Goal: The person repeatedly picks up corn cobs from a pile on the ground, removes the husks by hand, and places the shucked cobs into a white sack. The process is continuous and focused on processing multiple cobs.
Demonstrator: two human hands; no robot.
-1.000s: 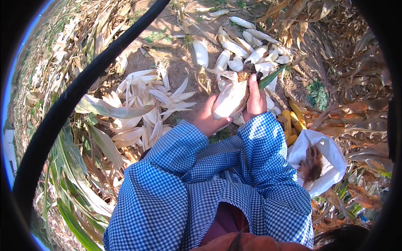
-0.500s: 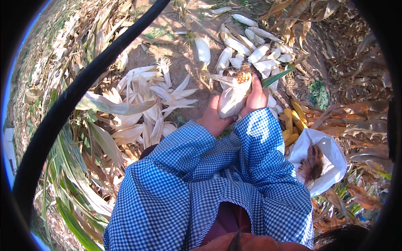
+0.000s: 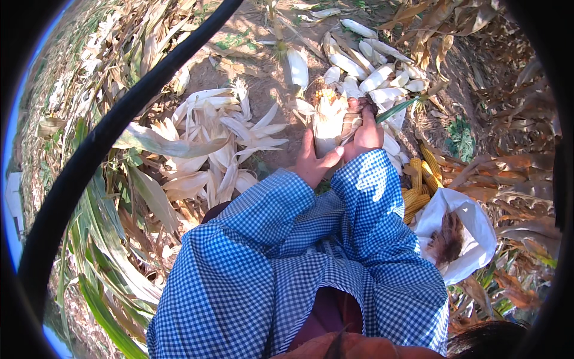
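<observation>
A corn ear (image 3: pixel 329 124) in pale dry husk stands out in front of me, its yellow kernels bare at the far tip. Around its lower part wraps my left hand (image 3: pixel 317 161), with the thumb across the near end. On the ear's right side, my right hand (image 3: pixel 366 133) is closed on a strip of husk pulled away from it; its fingertips are partly in shadow. Several unpeeled ears (image 3: pixel 376 78) lie heaped on the ground just beyond my right hand.
Stripped husks (image 3: pixel 203 140) form a pile at left. Several bare yellow cobs (image 3: pixel 415 200) lie at right beside a white sack (image 3: pixel 478 251) with brown corn silk (image 3: pixel 448 236) in it. Dry stalks (image 3: pixel 520 173) border the right side; a black curved bar (image 3: pixel 119 113) crosses the left.
The ear has turned more upright, and its husk is opened further on the right. My right hand has moved off the tip, down the right side; my left thumb now lies across the base.
</observation>
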